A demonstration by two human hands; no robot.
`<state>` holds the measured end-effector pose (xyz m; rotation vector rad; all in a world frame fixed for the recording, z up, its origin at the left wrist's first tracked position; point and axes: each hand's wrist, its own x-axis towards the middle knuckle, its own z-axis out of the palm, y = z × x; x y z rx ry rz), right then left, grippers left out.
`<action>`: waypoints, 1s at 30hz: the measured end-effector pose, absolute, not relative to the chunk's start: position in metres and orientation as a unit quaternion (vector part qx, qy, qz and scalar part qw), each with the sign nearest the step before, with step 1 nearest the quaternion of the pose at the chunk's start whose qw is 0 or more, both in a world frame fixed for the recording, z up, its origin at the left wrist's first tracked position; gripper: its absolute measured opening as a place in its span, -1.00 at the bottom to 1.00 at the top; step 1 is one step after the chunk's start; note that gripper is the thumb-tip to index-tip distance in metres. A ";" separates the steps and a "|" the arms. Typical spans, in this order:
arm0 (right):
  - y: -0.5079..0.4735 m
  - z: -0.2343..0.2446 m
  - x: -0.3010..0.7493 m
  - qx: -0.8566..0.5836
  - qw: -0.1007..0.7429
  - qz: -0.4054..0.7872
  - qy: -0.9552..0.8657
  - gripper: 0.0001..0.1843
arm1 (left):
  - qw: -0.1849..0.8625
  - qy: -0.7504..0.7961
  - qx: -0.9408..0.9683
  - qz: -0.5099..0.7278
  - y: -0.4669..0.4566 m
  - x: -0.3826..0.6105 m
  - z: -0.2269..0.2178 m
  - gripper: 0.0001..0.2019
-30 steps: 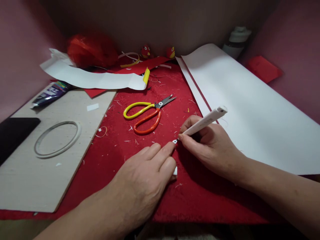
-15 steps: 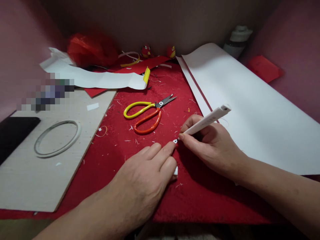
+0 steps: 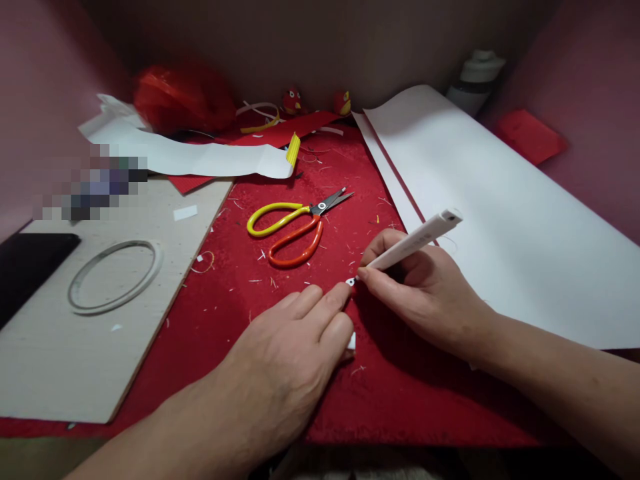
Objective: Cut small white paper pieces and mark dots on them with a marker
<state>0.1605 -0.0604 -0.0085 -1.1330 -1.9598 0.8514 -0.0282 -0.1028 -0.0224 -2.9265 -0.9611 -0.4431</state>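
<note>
My right hand (image 3: 425, 287) grips a white pen (image 3: 415, 239) close to its tip, the barrel slanting up to the right. The pen's tip touches or nearly touches a tiny white paper piece (image 3: 350, 283) with a dark mark on it. My left hand (image 3: 295, 353), its fingers bent and close together, pins that piece to the red cloth with a fingertip. Another bit of white paper (image 3: 352, 341) sticks out from under the left hand; the rest of it is hidden. Beyond the hands lie scissors (image 3: 320, 212) with one yellow and one orange handle, blades slightly apart.
At left a pale board (image 3: 145, 293) carries a tape roll (image 3: 115, 277) and a black flat object (image 3: 35, 267). A large white sheet (image 3: 500, 220) covers the right side. Behind stand two small red bird figures (image 3: 292, 101), a red plastic bag (image 3: 185, 100), and a bottle (image 3: 475, 80).
</note>
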 end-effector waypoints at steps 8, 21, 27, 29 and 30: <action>-0.062 -0.007 0.160 -0.444 0.354 0.316 -0.760 -0.83 | 0.007 -0.313 -0.940 -0.135 -0.104 -0.028 -0.022 -0.87; -0.061 -0.008 0.159 -0.440 0.357 0.312 -0.763 -0.82 | 0.006 -0.315 -0.939 -0.139 -0.104 -0.027 -0.020 -0.91; -0.062 -0.009 0.160 -0.437 0.361 0.317 -0.760 -0.85 | 0.003 -0.313 -0.940 -0.138 -0.104 -0.027 -0.021 -0.90; -0.061 -0.010 0.161 -0.433 0.360 0.319 -0.762 -0.86 | 0.004 -0.312 -0.940 -0.140 -0.104 -0.027 -0.021 -0.90; -0.061 -0.011 0.160 -0.433 0.359 0.318 -0.763 -0.86 | 0.004 -0.311 -0.940 -0.142 -0.104 -0.027 -0.021 -0.89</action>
